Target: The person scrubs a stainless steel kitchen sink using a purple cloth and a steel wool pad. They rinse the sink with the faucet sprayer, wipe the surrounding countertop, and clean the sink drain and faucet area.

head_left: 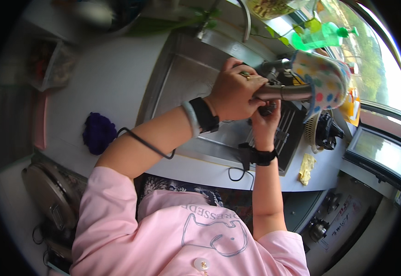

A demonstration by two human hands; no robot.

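Note:
My left hand (238,89), a ring on one finger, is closed over the near end of a thick brushed-metal tube (290,92) above the sink. The tube's other end goes under a white cloth with coloured dots (325,80). Just below that grip, my right hand (267,120) has its fingers curled on a small dark rounded thing (267,109); its kind is too hidden to tell. A second metal pipe (274,68) shows behind my left fingers. Black straps sit on both wrists.
A steel sink (182,76) lies under my hands, with a dark rack (289,126) at its right. A purple cloth (98,133) rests on the left counter. On the right are a basket (312,133), a black bag (329,132), a yellow cloth (307,169) and a green bottle (318,37).

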